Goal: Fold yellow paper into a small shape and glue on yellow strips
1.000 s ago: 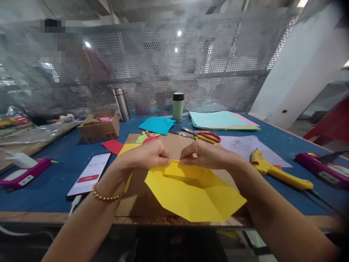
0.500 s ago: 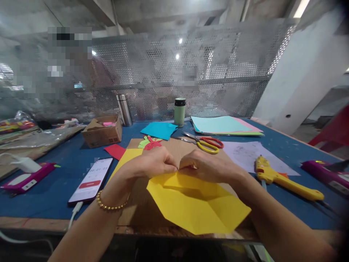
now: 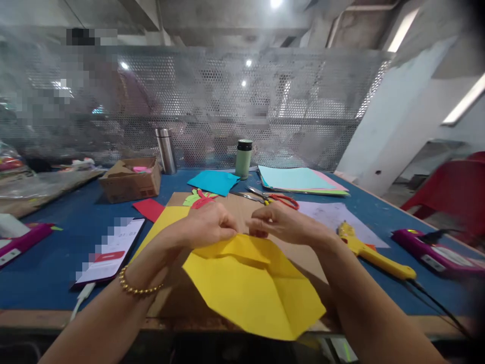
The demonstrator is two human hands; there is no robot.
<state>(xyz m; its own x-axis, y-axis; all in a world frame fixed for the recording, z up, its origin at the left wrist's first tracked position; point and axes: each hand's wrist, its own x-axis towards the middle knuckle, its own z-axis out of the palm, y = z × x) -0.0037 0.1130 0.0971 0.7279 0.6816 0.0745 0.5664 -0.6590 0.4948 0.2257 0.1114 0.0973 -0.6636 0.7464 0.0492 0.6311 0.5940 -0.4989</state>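
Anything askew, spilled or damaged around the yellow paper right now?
Nothing spilled or torn. Only the yellow paper sits askew: turned cornerwise on the cardboard sheet, its near corner hanging past the front edge of the table, while the left hand and right hand pinch its folded far edge.

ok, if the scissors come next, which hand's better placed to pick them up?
Right, probably. The right hand sits just in front of the scissors; the left hand would have to cross over it. Both pinch the top edge of the yellow paper, so the left alone could hold it.
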